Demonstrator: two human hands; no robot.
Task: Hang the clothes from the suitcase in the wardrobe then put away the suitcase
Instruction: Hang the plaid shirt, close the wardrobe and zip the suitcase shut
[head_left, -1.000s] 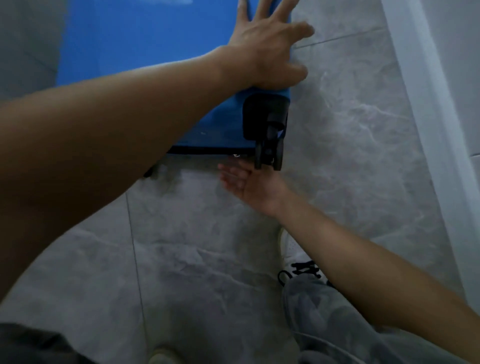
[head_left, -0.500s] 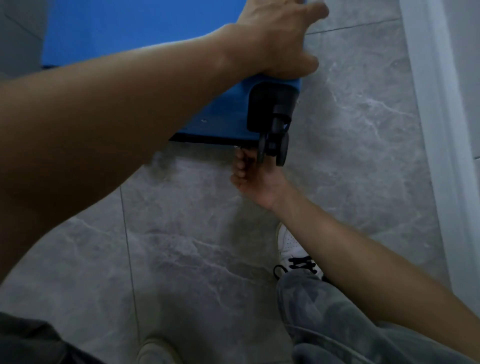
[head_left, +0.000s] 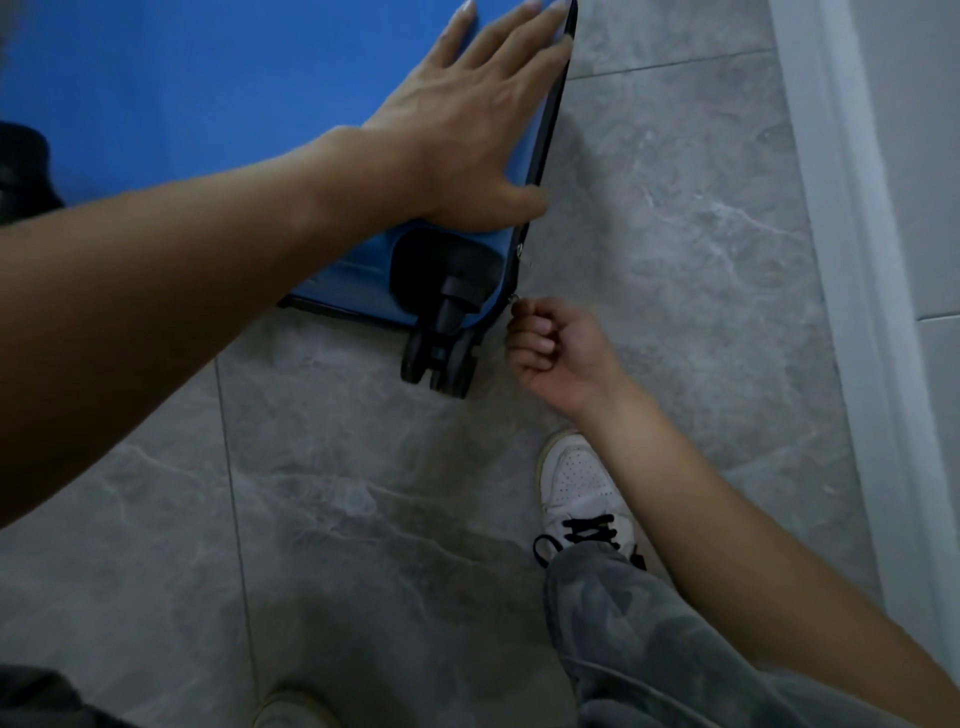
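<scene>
A blue hard-shell suitcase (head_left: 208, 104) lies flat on the grey tiled floor, filling the upper left. Its black zip runs along the right edge. My left hand (head_left: 467, 130) rests flat on the lid near that edge, fingers spread, holding nothing. My right hand (head_left: 556, 348) is curled into a fist just right of the suitcase's near corner, pinching the small metal zipper pull (head_left: 514, 297). A black double wheel (head_left: 441, 358) sticks out from the corner, left of my right hand. No clothes or wardrobe are in view.
A white frame or skirting (head_left: 857, 260) runs down the right side. My white shoe with black laces (head_left: 576, 483) stands below my right hand, and another shoe tip (head_left: 291, 712) shows at the bottom. A second black wheel (head_left: 21, 171) is at the far left.
My right hand has moved from under the wheel to the right of the corner and closed on the zipper pull. My left hand has slid along the lid and flattened.
</scene>
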